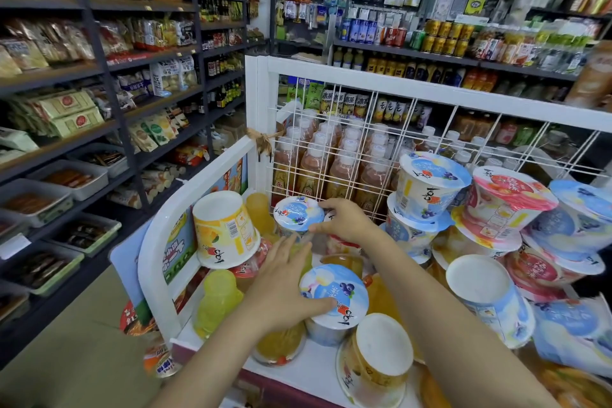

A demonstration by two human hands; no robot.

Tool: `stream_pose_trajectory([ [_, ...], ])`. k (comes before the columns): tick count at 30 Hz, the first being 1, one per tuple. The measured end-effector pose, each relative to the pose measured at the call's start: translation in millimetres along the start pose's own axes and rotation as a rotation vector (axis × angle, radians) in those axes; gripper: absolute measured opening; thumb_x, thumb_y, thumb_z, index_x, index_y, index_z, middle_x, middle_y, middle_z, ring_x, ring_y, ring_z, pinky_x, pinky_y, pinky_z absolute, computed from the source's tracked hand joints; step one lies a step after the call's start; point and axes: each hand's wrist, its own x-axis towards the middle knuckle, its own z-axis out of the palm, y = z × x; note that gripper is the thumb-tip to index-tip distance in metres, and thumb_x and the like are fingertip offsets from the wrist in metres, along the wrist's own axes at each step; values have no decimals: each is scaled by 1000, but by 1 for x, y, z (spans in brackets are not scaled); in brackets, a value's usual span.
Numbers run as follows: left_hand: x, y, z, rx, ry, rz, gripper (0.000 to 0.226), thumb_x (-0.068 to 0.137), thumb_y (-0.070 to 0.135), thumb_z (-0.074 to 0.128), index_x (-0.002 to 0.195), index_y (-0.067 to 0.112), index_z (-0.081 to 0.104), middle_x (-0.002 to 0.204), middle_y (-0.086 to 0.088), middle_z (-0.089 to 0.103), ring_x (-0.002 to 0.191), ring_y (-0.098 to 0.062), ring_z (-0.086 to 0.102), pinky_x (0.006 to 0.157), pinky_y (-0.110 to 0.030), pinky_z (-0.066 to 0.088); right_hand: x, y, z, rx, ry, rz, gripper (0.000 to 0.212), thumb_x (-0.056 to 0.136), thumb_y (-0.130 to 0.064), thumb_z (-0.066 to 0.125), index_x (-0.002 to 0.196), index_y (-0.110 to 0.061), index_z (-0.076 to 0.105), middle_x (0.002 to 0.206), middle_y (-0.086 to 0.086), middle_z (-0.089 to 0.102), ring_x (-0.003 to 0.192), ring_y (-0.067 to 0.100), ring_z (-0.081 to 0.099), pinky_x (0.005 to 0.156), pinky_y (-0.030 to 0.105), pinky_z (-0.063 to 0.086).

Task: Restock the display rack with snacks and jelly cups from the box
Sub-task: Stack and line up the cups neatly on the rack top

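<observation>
Right hand (344, 220) pinches the rim of a blueberry jelly cup (298, 216) deep in the rack (159, 235), left hand (281, 288) holds a nearer cup (334, 298), probably steadying it; seat each flat, lid up.

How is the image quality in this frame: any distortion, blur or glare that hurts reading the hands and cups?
Head view: strong wide-angle bending of the shelves and white rack frame toward the edges; far shelf labels soft; light even, with little glare. The left hand and right hand on the blue-lidded cups are reasonably sharp.
</observation>
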Motion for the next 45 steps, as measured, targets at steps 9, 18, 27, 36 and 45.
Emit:
stream_pose_trajectory([
  [9, -1, 2, -4, 2, 8, 45, 112, 76, 69, 67, 159, 32, 1, 165, 16, -6, 150, -6, -8, 121, -33, 5, -8, -7, -1, 56, 59, 4, 73, 67, -54, 85, 123, -15, 59, 120, -1, 61, 110, 20, 59, 91, 37, 51],
  [18, -31, -9, -19, -138, 637, 272, 42, 92, 41, 52, 125, 19, 65, 132, 6, 57, 126, -12, 46, 110, -24, 33, -51, -56, -11, 432, 75, -210, 33, 87, -31, 75, 114, -13, 70, 110, -3, 70, 102, 12, 66, 77, 21, 53],
  [27, -69, -43, -36, -333, 713, 39, 65, 89, 30, 57, 149, 20, 36, 158, 5, 23, 137, 19, 10, 110, -3, 13, -40, -136, 49, 472, -76, -309, 76, 65, -52, 85, 129, -26, 53, 126, -8, 58, 115, 12, 58, 97, 32, 49],
  [36, -66, -57, -44, -418, 544, 13, 80, 92, 20, 68, 150, 40, 17, 150, 27, 21, 137, 9, 21, 110, -10, 20, -47, -131, 25, 638, 10, -162, 29, 80, -31, 82, 101, -18, 67, 87, -9, 72, 74, 1, 68, 62, 16, 49],
  [45, -15, -15, -59, -750, 462, 191, 55, 90, 16, 70, 136, 40, 51, 129, 19, 59, 109, 4, 62, 85, -16, 52, -80, -80, -28, 842, -4, 115, 56, 83, -70, 56, 114, -26, 70, 107, 3, 75, 97, 24, 72, 93, 46, 55],
])
